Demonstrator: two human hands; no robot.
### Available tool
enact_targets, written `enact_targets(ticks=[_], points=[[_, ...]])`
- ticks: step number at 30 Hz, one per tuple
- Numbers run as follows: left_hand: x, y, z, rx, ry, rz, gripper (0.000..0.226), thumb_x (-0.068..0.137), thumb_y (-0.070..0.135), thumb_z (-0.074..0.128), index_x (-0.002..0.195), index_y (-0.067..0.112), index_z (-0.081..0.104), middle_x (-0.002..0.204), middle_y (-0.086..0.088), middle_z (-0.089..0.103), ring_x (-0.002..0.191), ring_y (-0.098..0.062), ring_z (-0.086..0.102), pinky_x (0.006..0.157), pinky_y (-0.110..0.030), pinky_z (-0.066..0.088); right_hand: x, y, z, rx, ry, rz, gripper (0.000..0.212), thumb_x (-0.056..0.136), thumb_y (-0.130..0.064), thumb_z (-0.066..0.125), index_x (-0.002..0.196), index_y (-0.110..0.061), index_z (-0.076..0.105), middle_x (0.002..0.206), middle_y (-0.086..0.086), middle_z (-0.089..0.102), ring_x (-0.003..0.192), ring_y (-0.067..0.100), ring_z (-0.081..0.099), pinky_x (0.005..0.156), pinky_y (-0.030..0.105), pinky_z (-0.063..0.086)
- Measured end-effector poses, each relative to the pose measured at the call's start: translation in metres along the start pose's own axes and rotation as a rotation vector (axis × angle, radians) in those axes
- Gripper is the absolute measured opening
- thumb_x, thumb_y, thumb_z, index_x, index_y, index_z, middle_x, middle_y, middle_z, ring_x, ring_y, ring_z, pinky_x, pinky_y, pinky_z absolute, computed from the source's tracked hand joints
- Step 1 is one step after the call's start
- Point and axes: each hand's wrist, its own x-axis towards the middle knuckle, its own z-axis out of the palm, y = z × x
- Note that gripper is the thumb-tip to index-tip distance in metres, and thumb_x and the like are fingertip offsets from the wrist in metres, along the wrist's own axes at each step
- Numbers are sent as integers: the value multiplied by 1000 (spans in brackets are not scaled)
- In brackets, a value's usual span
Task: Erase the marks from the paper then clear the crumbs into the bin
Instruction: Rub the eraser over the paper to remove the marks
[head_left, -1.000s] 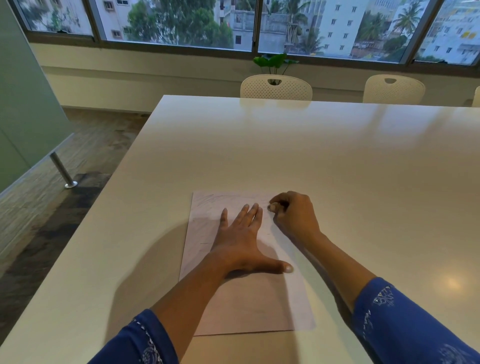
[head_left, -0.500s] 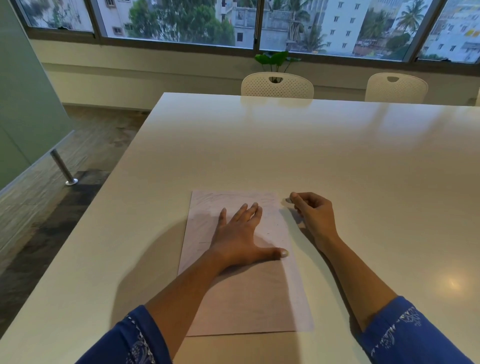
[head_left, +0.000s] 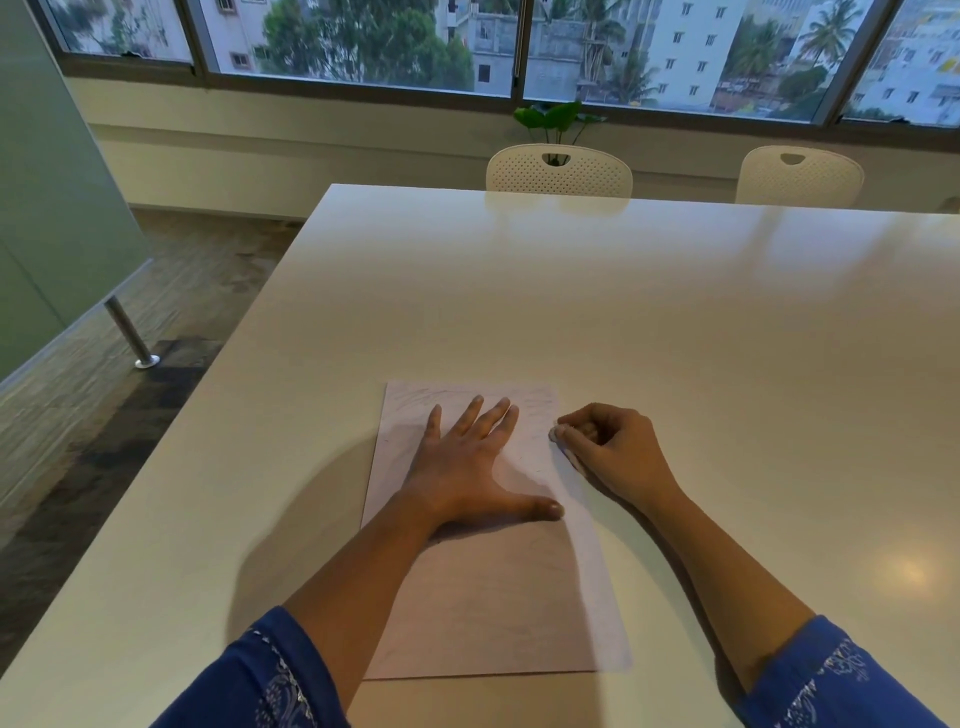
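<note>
A sheet of paper (head_left: 498, 597) with faint pencil marks near its far edge lies on the white table (head_left: 649, 312). My left hand (head_left: 467, 462) rests flat on the paper's upper half, fingers spread and thumb out to the right. My right hand (head_left: 610, 449) is curled at the paper's right edge and pinches a small white eraser (head_left: 557, 432), whose tip touches the sheet. No bin is in view.
Two white perforated chairs (head_left: 559, 171) (head_left: 800, 176) stand at the table's far side, with a green plant (head_left: 558, 122) behind the left one. The table's left edge drops to the floor, where a metal post (head_left: 127, 332) holds a glass partition.
My right hand swung from the paper's top right area out past its right edge, then came back to the edge with the eraser. My left hand stayed pressed on the sheet.
</note>
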Motion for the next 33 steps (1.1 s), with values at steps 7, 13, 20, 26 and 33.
enact_targets(ticks=[7, 13, 20, 26, 33], points=[[3, -1, 0, 15, -9, 13, 129, 48, 106, 23, 156, 44, -8, 163, 19, -16, 151, -15, -19, 119, -61, -9, -1, -4, -4, -320, -33, -119, 13, 87, -30, 70, 86, -17, 75, 65, -10, 66, 55, 8, 58, 52, 14, 43], [4, -2, 2, 7, -1, 20, 132, 43, 108, 20, 155, 44, -8, 164, 19, -15, 151, -16, -19, 119, -62, -8, -10, -10, -8, -358, -66, -136, 16, 87, -31, 70, 89, -17, 78, 70, -8, 70, 55, 9, 59, 53, 19, 47], [5, -3, 1, 13, -4, 32, 126, 53, 104, 34, 156, 43, -5, 164, 18, -13, 152, -15, -17, 119, -61, -9, -32, -21, -5, -192, -246, -80, 14, 81, -30, 80, 74, -18, 77, 60, -3, 68, 46, 5, 52, 47, 15, 39], [3, -2, 1, 15, 8, 28, 134, 43, 107, 21, 156, 42, -6, 165, 16, -13, 152, -17, -17, 119, -63, -7, -10, -14, -9, -184, -59, 34, 18, 80, -26, 80, 69, -12, 75, 53, 3, 65, 40, 9, 48, 47, 24, 42], [4, -2, 1, 7, 5, 34, 132, 45, 107, 26, 156, 42, -6, 165, 17, -13, 152, -16, -17, 118, -63, -6, -15, -24, -7, -105, -251, 48, 18, 79, -27, 81, 69, -14, 76, 55, 7, 66, 43, 10, 44, 46, 22, 37]])
